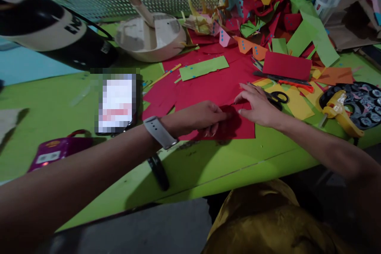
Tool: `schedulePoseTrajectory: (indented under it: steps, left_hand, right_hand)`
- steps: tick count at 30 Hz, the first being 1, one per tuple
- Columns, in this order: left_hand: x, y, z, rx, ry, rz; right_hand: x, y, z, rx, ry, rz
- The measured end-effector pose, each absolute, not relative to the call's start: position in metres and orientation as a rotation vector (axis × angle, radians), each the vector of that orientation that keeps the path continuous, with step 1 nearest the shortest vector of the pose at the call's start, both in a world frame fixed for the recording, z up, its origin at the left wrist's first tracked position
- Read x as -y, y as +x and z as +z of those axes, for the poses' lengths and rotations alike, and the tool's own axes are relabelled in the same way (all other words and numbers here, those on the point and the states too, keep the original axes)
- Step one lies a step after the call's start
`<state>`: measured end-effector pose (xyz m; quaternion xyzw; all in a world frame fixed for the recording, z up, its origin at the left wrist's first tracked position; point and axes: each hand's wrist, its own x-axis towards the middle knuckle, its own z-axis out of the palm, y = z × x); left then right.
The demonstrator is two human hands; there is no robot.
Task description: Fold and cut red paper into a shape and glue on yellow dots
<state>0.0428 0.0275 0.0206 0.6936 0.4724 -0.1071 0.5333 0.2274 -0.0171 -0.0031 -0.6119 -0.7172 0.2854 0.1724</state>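
A large sheet of red paper (217,83) lies near the front of the green table. My left hand (205,117), with a grey band at the wrist, has its fingers closed together in a pinch on red paper at the sheet's lower part. Facing it from the right, my right hand (256,103) rests its fingertips on the red paper, thumb and fingers apart. A fold or edge of dark red paper shows between the two hands; its shape is in shadow. Black-handled scissors (279,97) lie right beside my right hand, partly hidden by it.
A strip of green paper (205,67) lies on the red sheet. Behind are a round cream container (151,53) and a pile of colourful folded paper (253,16). A phone (117,103), purple device (59,149) and black flask (59,27) stand left; a yellow-handled tool (336,107) lies right.
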Motion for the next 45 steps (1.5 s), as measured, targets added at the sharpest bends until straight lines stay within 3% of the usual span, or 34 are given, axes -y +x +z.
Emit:
schedulePoseTrajectory:
  steps: [10,14,16,24,31,45]
  left_hand:
    - [-0.019,0.03,0.028,-1.126,1.579,-0.175]
    - [-0.003,0.013,0.028,-1.201,2.021,0.339]
    - [0.003,0.003,0.018,-0.999,2.347,0.468]
    - [0.0,-0.014,-0.029,-0.75,2.807,0.317]
    - [0.002,-0.014,-0.027,-0.739,2.833,0.304]
    - [0.003,-0.014,-0.032,-0.687,2.834,0.444]
  right_hand:
    - [0.017,0.228,-0.001,2.039,-1.744,0.783]
    - [0.017,0.228,-0.002,2.032,-1.74,0.774]
    - [0.018,0.228,-0.001,2.027,-1.756,0.769]
    - [0.021,0.229,0.009,2.03,-1.783,0.835]
    - [0.026,0.223,0.006,2.019,-1.899,0.767]
    - [0.029,0.221,0.009,2.167,-1.725,0.74]
